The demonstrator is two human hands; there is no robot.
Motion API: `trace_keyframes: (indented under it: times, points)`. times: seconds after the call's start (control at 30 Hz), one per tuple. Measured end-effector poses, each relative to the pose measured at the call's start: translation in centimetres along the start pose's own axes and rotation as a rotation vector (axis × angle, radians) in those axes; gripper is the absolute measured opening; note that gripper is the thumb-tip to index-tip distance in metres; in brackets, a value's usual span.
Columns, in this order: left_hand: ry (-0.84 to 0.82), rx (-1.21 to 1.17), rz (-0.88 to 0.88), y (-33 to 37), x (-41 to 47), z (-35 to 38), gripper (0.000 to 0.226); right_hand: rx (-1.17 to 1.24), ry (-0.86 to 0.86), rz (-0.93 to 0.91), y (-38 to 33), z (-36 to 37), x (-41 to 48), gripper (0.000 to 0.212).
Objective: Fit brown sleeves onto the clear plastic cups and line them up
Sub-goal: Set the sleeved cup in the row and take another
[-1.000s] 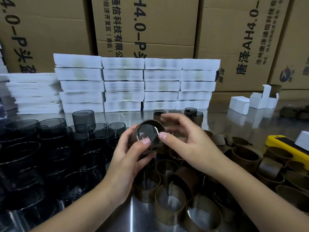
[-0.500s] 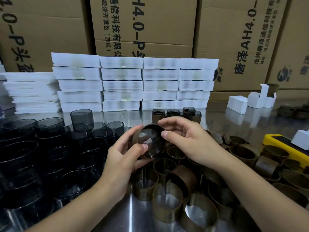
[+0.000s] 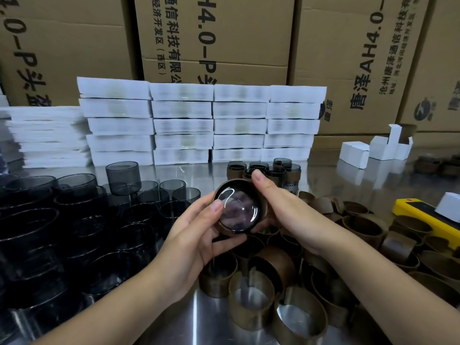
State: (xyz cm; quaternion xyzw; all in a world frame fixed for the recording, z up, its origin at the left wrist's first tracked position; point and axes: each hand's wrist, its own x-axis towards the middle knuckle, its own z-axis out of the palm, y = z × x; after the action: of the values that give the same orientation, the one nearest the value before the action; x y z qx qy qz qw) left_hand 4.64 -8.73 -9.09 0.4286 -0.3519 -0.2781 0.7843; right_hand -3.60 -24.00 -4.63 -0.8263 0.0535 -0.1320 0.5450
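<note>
My left hand [image 3: 196, 235] and right hand [image 3: 286, 207] grip the clear round plastic cup [image 3: 239, 210], brown round sleeve [image 3: 235, 181] on, bottom facing me; the sleeved row [image 3: 263, 170] stands just beyond.

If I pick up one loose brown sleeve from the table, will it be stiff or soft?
Likely light and easy to squash: the brown sleeve is a thin open band. On its side, like its neighbour, it may roll.
</note>
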Motion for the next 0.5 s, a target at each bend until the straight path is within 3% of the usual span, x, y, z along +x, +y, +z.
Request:
trace_keyframes:
  times: [0.3, 0.4, 0.5]
  points:
    - [-0.005, 0.025, -0.011, 1.0, -0.2, 1.0, 0.051, 0.087, 0.060, -0.038, 0.3, 0.5, 0.1, 0.078]
    - [0.028, 0.036, -0.018, 1.0, -0.2, 1.3, 0.046, 0.093, 0.091, -0.071, 0.4, 0.5, 0.1, 0.066]
    - [0.017, 0.014, -0.043, 0.9, -0.4, 1.5, 0.055, 0.123, 0.143, -0.072, 0.6, 0.6, 0.3, 0.051]
